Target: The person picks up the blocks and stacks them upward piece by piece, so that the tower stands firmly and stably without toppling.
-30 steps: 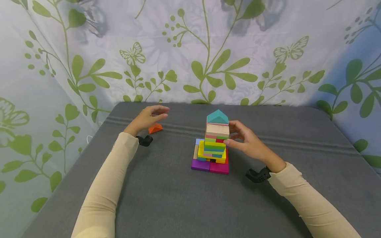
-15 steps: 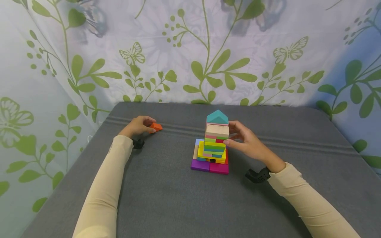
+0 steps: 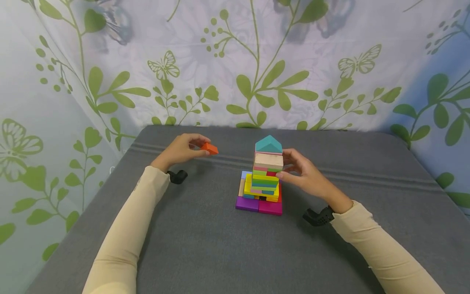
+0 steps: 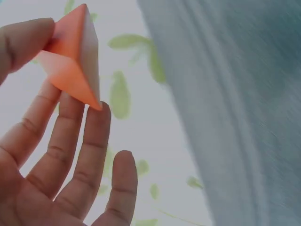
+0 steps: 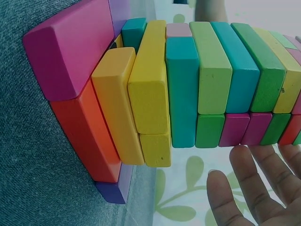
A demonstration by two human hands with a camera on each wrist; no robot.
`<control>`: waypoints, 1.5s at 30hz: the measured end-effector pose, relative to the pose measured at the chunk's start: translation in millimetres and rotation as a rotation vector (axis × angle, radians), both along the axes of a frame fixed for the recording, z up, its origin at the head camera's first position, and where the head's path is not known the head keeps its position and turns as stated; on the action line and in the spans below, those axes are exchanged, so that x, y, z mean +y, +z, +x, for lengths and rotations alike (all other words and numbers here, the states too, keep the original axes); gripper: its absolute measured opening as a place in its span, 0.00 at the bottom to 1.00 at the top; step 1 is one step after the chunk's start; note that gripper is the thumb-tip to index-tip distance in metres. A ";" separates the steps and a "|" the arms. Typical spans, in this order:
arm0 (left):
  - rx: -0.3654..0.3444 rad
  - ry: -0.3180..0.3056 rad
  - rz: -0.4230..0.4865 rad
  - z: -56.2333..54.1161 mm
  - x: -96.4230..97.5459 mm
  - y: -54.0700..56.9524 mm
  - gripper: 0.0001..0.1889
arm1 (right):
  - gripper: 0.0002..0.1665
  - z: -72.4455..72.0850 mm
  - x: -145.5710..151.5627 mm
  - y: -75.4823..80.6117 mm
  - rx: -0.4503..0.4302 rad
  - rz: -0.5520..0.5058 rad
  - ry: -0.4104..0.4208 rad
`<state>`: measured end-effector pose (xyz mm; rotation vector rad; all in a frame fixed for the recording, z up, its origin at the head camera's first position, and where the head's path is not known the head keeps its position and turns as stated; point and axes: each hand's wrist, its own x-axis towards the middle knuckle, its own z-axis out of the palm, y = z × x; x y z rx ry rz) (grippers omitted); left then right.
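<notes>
In my left hand (image 3: 182, 148) is an orange triangular block (image 3: 210, 148), pinched between thumb and fingertips above the table. The left wrist view shows this wedge-shaped block (image 4: 70, 54) with the thumb on one face and fingertips under the opposite edge; the little finger stands apart. A tower of coloured wooden blocks (image 3: 265, 178) stands upright at the middle, topped by a teal triangular block (image 3: 269, 144). Beside its right side is my right hand (image 3: 306, 173), fingers extended and lightly bent, thumb tip at the tower's edge. In the right wrist view, fingertips (image 5: 242, 157) lie right at the stacked blocks.
Wide purple and magenta blocks (image 3: 270, 208) form the tower's base on the grey cloth-covered table (image 3: 205, 237). Behind the table hangs a white curtain (image 3: 205, 73) printed with green leaves. A black wrist camera (image 3: 318, 216) sits on each wrist.
My left hand reached down to the orange block on the table, took hold of it, and has lifted it a little to the right. The right hand and tower have stayed in place.
</notes>
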<state>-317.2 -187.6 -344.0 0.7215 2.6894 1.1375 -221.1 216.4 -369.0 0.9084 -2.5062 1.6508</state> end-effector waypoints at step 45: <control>0.650 -0.378 0.128 84.2 134.8 56.3 0.19 | 0.28 -0.8 1.5 0.8 0.038 -0.049 0.070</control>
